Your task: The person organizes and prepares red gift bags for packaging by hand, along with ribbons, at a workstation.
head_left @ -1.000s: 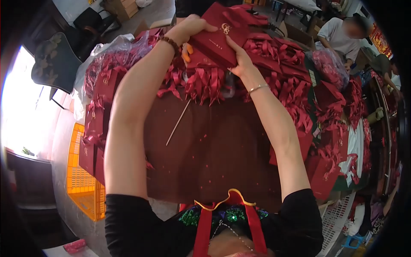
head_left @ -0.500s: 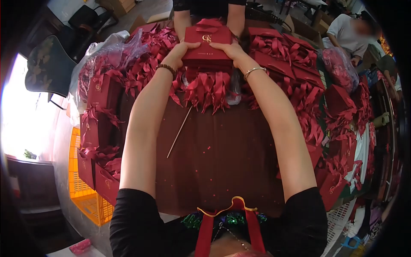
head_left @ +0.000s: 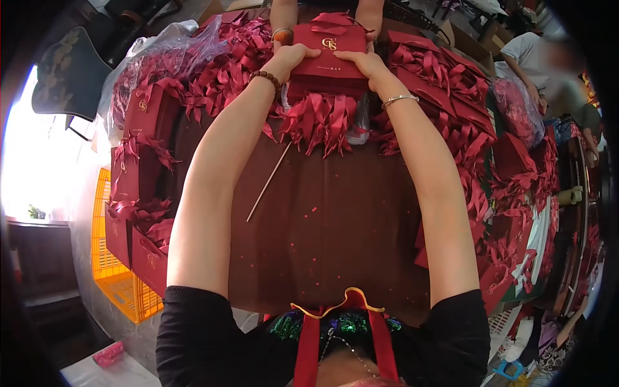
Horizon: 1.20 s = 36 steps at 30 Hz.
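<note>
At the far side of the table, a red gift bag (head_left: 330, 63) with a gold monogram lies flat on a stack of similar bags. Its left edge is gripped by my left hand (head_left: 291, 60), thumb across the top. My right hand (head_left: 363, 64) grips the opposite edge the same way; the fingers of both hands are hidden below. Red ribbon handles (head_left: 319, 119) hang in a bunch from the near side of the stack. Beyond it, another person's hand (head_left: 282, 35) is close to the stack's left side.
Bundles of red bags with ribbons (head_left: 445, 84) line the table's edges. A thin stick (head_left: 269, 180) lies on the brown tabletop (head_left: 335, 219). Clear plastic (head_left: 158, 61) covers bags at left, and a yellow crate (head_left: 119, 284) stands below. A seated person (head_left: 525, 61) is at right.
Both my hands and the bag stack appear slightly higher and further right as the view shifts. The other person's hands now show more at the stack's sides. My grip stays the same.
</note>
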{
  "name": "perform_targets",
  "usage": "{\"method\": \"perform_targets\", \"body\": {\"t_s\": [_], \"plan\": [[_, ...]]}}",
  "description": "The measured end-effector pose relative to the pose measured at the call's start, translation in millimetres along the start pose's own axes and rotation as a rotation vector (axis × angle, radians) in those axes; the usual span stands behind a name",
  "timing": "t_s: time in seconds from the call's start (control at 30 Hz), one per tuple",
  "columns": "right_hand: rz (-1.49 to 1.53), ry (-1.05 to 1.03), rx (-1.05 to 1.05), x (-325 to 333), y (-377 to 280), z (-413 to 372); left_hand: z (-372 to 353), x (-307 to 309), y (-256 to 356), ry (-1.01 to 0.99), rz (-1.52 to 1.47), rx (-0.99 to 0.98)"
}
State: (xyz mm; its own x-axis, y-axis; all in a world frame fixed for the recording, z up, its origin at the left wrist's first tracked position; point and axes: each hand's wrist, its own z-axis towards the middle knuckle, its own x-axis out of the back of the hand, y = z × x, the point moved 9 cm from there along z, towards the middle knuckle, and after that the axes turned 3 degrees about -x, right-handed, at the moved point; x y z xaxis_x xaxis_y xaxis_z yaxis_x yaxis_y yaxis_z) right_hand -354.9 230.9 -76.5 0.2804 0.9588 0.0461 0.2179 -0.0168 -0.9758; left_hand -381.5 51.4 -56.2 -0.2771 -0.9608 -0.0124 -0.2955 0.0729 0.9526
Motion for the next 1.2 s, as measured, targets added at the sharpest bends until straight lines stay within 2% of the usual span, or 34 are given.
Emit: {"method": "perform_targets", "body": {"t_s": [0.07,0.17,0.23,0.3,0.4,0.47,0.53,0.57,0.6,0.67,0.7,0.73,0.77,0.8,0.87,0.9,0.97,1.1,1.13,1.2], "plan": [[-0.004,0.029,0.072,3.0,-1.1,6.6,-9.6,-2.6,7.9,0.004,0.073,-0.017],[-0.082,0.003,-0.035,1.6,14.7,19.8,-28.5,-3.3,13.2,0.031,0.089,0.062],[-0.046,0.036,-0.012,1.0,30.6,42.7,1.5,1.9,-0.8,0.000,0.021,0.035],[-0.044,0.062,-0.023,-1.6,20.4,20.0,12.0,1.8,-5.5,-0.041,-0.041,0.013],[-0.024,0.057,-0.074,-3.6,26.4,13.6,8.0,11.6,-6.2,0.079,0.025,0.022],[-0.012,0.011,-0.109,-10.4,29.4,16.1,5.1,6.3,-4.9,-0.017,-0.011,-0.021],[-0.291,0.278,-0.118,7.2,19.4,-6.9,15.0,9.9,-15.4,-0.048,-0.018,0.034],[-0.391,0.363,-0.149,8.1,-2.2,-40.0,15.8,7.6,-19.9,-0.090,-0.036,0.064],[-0.392,0.361,-0.143,9.7,7.6,-25.7,17.3,5.6,-22.8,-0.132,-0.052,0.093],[-0.204,0.232,-0.108,-1.5,23.6,-4.2,15.5,7.0,-27.0,-0.116,-0.044,0.081],[-0.208,0.228,-0.109,-0.8,22.4,-7.4,12.3,7.5,-31.1,-0.098,-0.063,0.099],[-0.052,0.140,-0.121,-3.6,23.6,-10.0,9.4,8.3,-34.5,-0.082,-0.082,0.117],[0.103,0.052,-0.130,-9.9,20.7,-13.8,6.4,5.9,-35.9,-0.113,-0.097,0.130],[0.098,0.049,-0.130,-7.1,25.9,-5.9,9.3,7.3,-38.4,-0.110,-0.102,0.130],[0.233,-0.048,-0.166,-11.0,36.7,4.4,10.8,-3.1,-38.4,-0.242,-0.211,0.091],[0.231,-0.046,-0.170,-10.7,40.7,6.3,12.3,-4.0,-40.4,-0.244,-0.213,0.094],[0.069,0.223,-0.038,14.5,38.7,2.3,17.0,9.9,-47.4,-0.040,-0.120,0.080],[0.184,0.199,-0.060,1.6,29.4,-19.6,19.5,9.1,-49.1,-0.015,-0.141,0.000],[0.224,0.189,-0.012,1.0,26.5,-21.7,26.7,9.2,-54.3,-0.003,-0.140,0.003],[0.236,0.161,0.076,1.6,25.7,-20.6,42.5,14.6,-59.8,0.002,0.038,-0.039]]}}
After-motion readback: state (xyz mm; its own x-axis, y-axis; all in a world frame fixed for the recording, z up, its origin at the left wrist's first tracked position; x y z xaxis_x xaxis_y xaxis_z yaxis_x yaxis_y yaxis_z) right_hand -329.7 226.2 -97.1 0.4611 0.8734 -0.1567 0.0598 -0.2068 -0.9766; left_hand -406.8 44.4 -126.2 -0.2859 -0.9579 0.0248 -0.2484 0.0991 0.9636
